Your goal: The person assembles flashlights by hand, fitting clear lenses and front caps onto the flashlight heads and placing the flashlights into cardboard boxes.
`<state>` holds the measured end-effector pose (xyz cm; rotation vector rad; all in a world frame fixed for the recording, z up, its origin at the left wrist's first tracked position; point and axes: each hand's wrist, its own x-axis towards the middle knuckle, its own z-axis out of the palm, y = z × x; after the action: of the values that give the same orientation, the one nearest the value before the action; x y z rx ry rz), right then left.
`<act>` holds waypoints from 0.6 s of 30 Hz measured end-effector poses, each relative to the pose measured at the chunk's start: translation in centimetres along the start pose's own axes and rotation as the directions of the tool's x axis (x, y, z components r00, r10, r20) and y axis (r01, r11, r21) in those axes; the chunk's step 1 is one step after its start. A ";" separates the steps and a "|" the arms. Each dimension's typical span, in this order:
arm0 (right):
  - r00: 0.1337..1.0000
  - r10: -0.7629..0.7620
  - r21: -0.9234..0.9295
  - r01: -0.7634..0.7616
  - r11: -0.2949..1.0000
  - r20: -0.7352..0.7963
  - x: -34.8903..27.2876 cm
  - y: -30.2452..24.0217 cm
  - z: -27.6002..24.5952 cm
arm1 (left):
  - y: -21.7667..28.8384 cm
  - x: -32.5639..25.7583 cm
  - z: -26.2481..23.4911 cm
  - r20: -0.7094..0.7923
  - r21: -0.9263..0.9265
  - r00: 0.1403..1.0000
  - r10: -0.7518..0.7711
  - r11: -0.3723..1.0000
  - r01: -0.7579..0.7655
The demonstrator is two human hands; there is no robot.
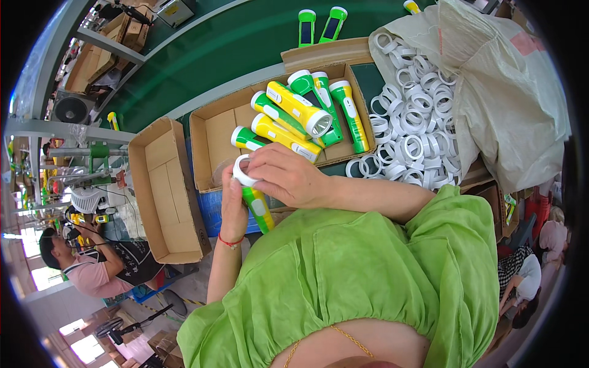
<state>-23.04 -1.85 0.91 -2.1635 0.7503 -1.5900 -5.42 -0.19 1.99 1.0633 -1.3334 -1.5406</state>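
A green and yellow flashlight (258, 210) is held in front of my chest, its head tilted up and away from me. My left hand (232, 211) wraps around it near the head, a red string on the wrist. At the head's rim is a white plastic ring (242, 176), gripped by the fingers of my right hand (285, 176). Whether the ring is fully seated cannot be seen. Just beyond my hands, a cardboard box (211, 126) holds several green or yellow flashlights, one yellow flashlight (299, 109) lying on top with its lens toward me.
Right of the box, many loose white rings (417, 116) spill from a pale woven sack (506, 92). An empty carton (164, 184) stands at the left. Two green flashlights (319, 26) lie on the green bench (208, 55). A co-worker (92, 270) sits at far left.
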 end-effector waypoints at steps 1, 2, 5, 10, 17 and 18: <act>1.000 0.002 0.002 -0.002 1.000 0.000 0.0 -0.2 -0.1 | 0.0 -0.2 0.2 -0.011 -0.074 1.000 0.000 0.997 -0.001; 0.998 -0.035 -0.007 0.036 0.999 0.048 0.1 -0.6 -0.3 | 0.0 -0.3 0.3 -0.021 -0.148 1.000 -0.001 0.989 -0.002; 0.981 -0.001 0.020 -0.003 1.000 0.193 -0.2 -1.2 -0.2 | -1.5 -0.4 -0.8 -0.019 -0.088 0.999 -0.029 0.996 0.028; 0.992 0.053 -0.005 -0.052 0.999 0.116 -0.3 -1.6 0.9 | -0.6 0.1 0.5 -0.152 0.032 0.983 -0.099 0.994 0.105; 0.981 0.128 -0.053 -0.121 0.991 0.148 -0.6 -0.9 1.0 | -0.7 0.8 0.1 -0.068 -0.002 0.998 -0.007 1.000 0.006; 0.980 0.147 0.015 -0.151 0.988 0.131 -0.6 -0.7 0.9 | -0.8 0.9 -0.3 -0.037 0.107 0.998 0.060 0.993 -0.056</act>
<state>-22.14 -0.96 0.60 -2.1156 0.8258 -1.3629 -5.44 -1.03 1.12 1.1052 -1.4196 -1.4120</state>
